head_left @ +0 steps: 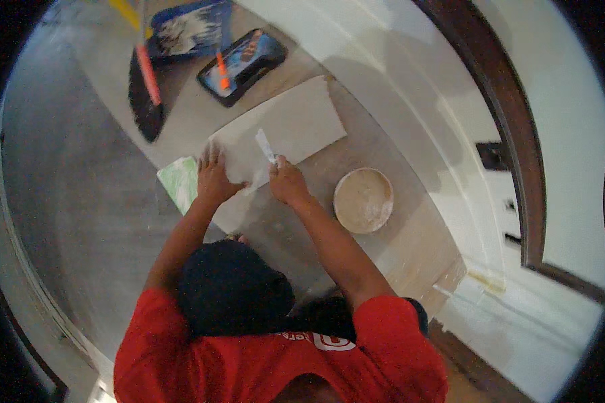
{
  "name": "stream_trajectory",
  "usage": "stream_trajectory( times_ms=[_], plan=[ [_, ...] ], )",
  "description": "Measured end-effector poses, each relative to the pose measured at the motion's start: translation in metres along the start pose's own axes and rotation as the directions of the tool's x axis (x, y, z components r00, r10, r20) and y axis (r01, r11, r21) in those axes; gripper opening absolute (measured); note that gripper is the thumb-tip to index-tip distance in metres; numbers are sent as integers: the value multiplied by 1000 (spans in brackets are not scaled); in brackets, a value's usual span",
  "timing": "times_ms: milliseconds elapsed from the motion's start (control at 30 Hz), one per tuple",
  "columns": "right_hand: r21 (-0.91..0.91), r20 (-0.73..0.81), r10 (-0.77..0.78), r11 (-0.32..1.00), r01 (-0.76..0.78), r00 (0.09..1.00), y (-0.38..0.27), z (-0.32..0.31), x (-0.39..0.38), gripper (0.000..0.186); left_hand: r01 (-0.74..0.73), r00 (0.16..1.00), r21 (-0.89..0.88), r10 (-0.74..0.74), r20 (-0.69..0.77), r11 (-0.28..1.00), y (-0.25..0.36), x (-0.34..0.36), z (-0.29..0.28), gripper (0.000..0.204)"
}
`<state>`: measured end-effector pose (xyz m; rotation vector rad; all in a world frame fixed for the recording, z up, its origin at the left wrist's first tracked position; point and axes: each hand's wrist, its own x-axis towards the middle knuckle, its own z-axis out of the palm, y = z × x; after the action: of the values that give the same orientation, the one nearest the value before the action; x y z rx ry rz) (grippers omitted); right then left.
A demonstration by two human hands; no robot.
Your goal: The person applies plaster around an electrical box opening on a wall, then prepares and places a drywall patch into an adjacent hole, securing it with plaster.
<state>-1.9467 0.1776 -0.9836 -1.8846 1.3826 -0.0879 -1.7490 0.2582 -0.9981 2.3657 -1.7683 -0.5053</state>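
My left hand [214, 176] lies with fingers spread on a beige rectangular board [302, 114], near its left part. My right hand [287, 180], fingers wrapped round a pale, narrow tool [264, 142] like a putty knife, is at the board's near edge, with the blade over its surface. A green-and-white sheet [177, 179] lies at the board's left end, beside my left hand. Right of my right forearm stands a round tub [364, 198] of beige paste.
Beyond the board lie a dark broom head [141, 107], a blue dustpan [165, 47] with pale debris and a black tray [245, 60] with an orange-handled item, on the tan floor strip [417, 221]. A white wall [410, 80] with dark wood trim [514, 168] bounds the right.
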Motion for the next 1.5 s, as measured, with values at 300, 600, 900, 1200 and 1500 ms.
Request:
stream_trajectory(
  times_ms=[300,600,900,1200,1500],
  plan=[
    [-118,30,-87,989,90,996,-30,12,25,38,31,996,-6,-30,80,1000,3,-3,0,116],
    [-151,5,-51,987,51,999,-43,14,47,35,68,990,-19,-65,127,998,11,6,-10,119],
    [-182,75,-42,982,55,996,-53,19,48,33,17,980,22,-21,199,1000,-2,12,-12,124],
    [-226,59,-53,972,65,997,-58,23,44,38,56,967,-4,-53,249,998,0,14,-18,128],
    [-209,2,-126,970,123,992,-47,30,48,36,56,965,-9,-52,257,998,2,15,-19,132]
  ],
)
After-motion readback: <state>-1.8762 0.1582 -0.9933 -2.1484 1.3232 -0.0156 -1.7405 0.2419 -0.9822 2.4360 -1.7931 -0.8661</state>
